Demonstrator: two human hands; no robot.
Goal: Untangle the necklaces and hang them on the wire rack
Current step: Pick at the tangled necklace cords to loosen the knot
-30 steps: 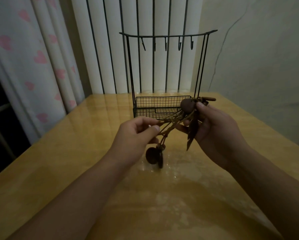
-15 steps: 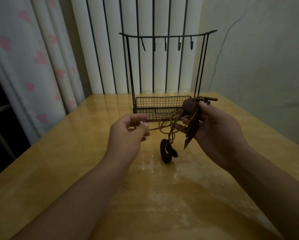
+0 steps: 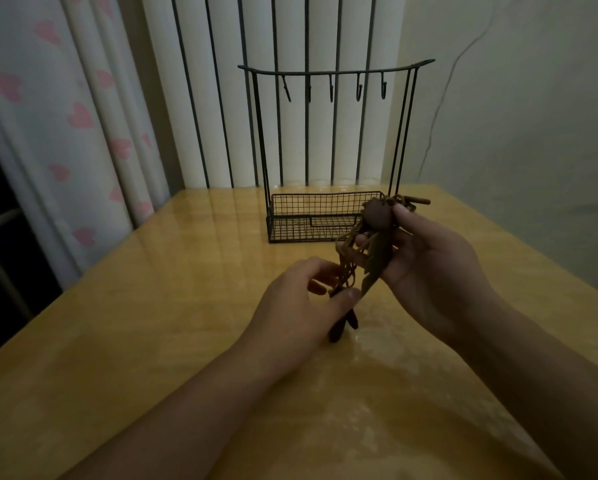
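Left hand (image 3: 301,306) now pinching necklaces (image 3: 351,268) over glossy table (image 3: 152,306)

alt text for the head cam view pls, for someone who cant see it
Two bare hands hold a tangled bunch of brown cord necklaces above a wooden table: the right hand grips the top, the left hand pinches the hanging cords. Behind stands a wire rack, its hooks bare.

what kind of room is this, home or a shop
Most likely a room in a home, not a shop: a heart-print curtain and vertical blinds cover a window, and a glossy wooden table stands against a plain cracked wall.
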